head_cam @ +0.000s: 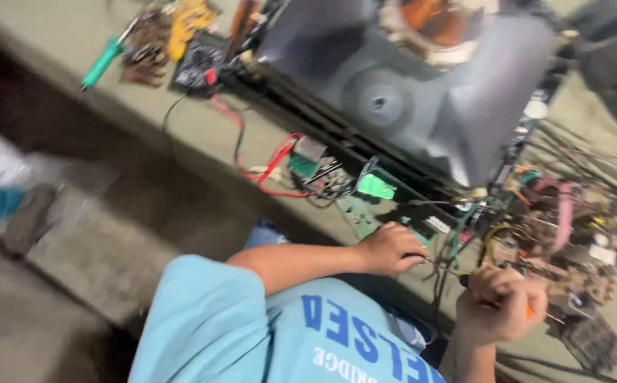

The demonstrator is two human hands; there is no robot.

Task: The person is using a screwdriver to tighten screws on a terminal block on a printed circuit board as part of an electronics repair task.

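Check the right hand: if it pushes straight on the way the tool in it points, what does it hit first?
Probably the tangle of circuit boards and wires just beyond it. The right hand grips an orange-handled tool aimed that way; the picture is blurred and depth unclear, so the exact part can't be told.

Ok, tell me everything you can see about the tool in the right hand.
The tool is mostly hidden inside the right hand. Only an orange bit, probably a plastic handle, pokes out past the knuckles, with a thin metal-looking shaft running on toward the circuit board. It lies roughly level, pointing away from the body toward the tangle of wires. The fist is closed tight round it. The picture is too blurred to tell its tip or exact kind.
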